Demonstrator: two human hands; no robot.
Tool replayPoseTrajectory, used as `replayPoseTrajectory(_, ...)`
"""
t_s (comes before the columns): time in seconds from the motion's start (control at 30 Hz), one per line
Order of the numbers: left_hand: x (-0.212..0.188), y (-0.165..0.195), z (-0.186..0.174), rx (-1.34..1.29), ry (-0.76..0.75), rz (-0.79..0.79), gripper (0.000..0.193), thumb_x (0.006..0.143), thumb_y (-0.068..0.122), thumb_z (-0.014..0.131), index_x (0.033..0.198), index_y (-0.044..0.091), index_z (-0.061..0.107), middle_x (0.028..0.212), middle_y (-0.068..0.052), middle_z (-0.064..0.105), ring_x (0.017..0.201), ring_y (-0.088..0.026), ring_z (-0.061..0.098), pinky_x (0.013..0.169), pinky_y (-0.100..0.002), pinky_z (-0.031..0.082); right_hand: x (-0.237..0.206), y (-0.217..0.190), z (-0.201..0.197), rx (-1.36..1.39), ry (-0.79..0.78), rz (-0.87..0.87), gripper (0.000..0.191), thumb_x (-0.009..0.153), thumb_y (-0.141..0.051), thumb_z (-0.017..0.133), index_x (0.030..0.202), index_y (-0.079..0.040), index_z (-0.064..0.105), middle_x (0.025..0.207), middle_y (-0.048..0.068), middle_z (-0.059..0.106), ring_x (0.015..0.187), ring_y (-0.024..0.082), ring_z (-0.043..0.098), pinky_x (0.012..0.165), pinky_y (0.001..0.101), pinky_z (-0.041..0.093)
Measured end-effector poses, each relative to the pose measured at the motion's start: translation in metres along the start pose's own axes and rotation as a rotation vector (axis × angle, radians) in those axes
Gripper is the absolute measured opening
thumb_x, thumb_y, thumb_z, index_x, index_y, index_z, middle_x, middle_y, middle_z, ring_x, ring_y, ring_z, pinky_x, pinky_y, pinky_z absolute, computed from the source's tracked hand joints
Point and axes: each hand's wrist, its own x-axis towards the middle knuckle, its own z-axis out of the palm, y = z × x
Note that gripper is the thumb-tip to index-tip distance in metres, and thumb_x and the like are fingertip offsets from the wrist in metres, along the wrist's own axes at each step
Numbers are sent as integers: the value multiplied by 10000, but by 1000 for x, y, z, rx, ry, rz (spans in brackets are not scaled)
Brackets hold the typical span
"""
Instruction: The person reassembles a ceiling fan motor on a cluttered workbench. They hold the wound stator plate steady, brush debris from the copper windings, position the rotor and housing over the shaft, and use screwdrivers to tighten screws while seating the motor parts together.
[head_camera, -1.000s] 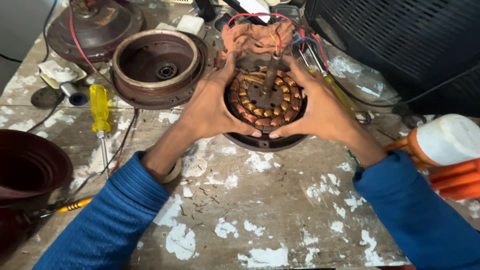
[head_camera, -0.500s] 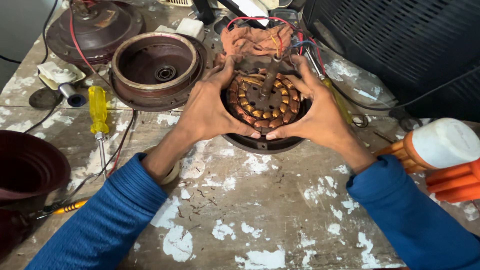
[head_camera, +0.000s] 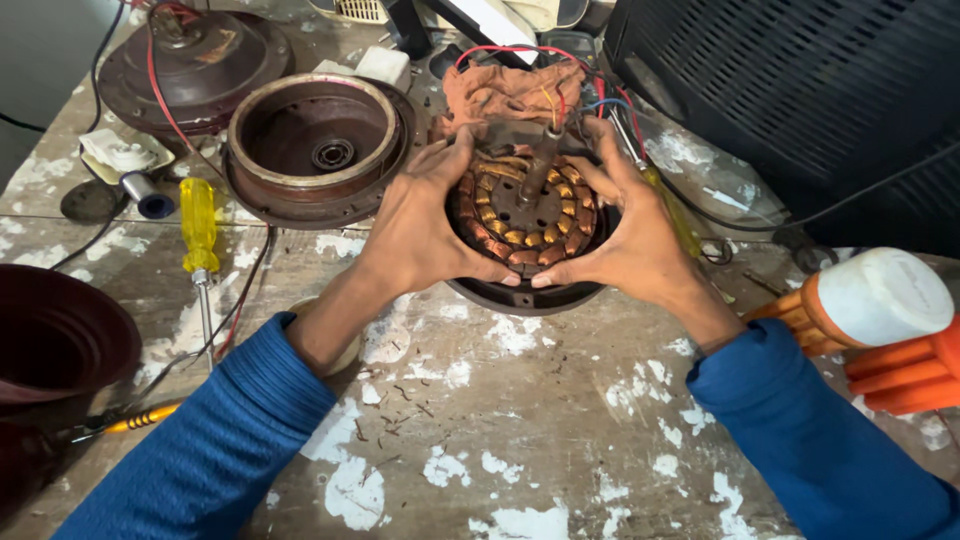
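i see left hand (head_camera: 425, 235) and right hand (head_camera: 625, 245) cupping the stator (head_camera: 520, 215) from opposite sides, fingers spread on its rim, shaft (head_camera: 538, 165) upright between them.

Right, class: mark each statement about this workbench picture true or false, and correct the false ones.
1. Both hands grip the copper-wound stator: the left hand and the right hand sit on either side of the stator. True.
2. The yellow-handled screwdriver is held in the left hand. False: it lies on the bench, apart from the hand.
3. The empty round motor housing sits to the left of the stator. True.
4. The person wears red sleeves. False: the sleeves are blue.
5. An orange cloth lies just beyond the stator. True.
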Motion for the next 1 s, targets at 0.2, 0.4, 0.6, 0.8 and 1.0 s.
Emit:
replayPoseTrajectory(0.2, 1, 0, 0, 22, -11, 1, 1427, 391, 454, 1038, 1434, -232, 346, 1414, -349, 536, 1356, -435, 508, 1154, -441, 397, 2, 1, 3, 23, -10, -46, 1450, 521, -82, 1018, 1643, -1, 103, 1665, 187, 346, 1513, 275, 438, 1214, 363, 419)
replayPoseTrajectory(0.4, 4, 0, -5, -36, -56, -59, 1441, 414, 423, 1019, 1442, -257, 273, 1314, -327, 619, 1205, -370, 666, 1094, -375, 489, 10, -4, -4, -422, -95, 32, 1427, 518, -306, 1027, 1621, -26, 166, 1524, 174, 503, 1456, 352, 464, 1213, 428, 367)
replayPoseTrajectory(0.6, 10, -3, -12, -55, -104, -22, 1514, 449, 431, 1028, 1519, -171, 143, 1307, -315, 638, 1214, -385, 658, 1079, -381, 499, 18, -3, -5, -548, -134, 61, 1539, 466, -412, 998, 1617, 11, 69, 1505, 278, 466, 1408, 459, 383, 1164, 486, 321)
replayPoseTrajectory(0.8, 15, -10, -15, -89, -194, 148, 1554, 544, 388, 1027, 1609, 21, -44, 1497, -320, 509, 1384, -476, 497, 1209, -431, 382, 27, 1, -4, -606, -175, -4, 1529, 465, -421, 1040, 1561, 109, 116, 1532, 369, 373, 1438, 500, 332, 1180, 488, 294)
replayPoseTrajectory(1.0, 21, -15, -19, 24, -303, 130, 1608, 540, 390, 1055, 1583, 67, -125, 1563, -335, 362, 1470, -491, 345, 1242, -448, 270, 18, 3, -2, -320, -94, 64, 1469, 450, -319, 1004, 1603, 71, 183, 1474, 254, 554, 1370, 320, 576, 1177, 387, 425)
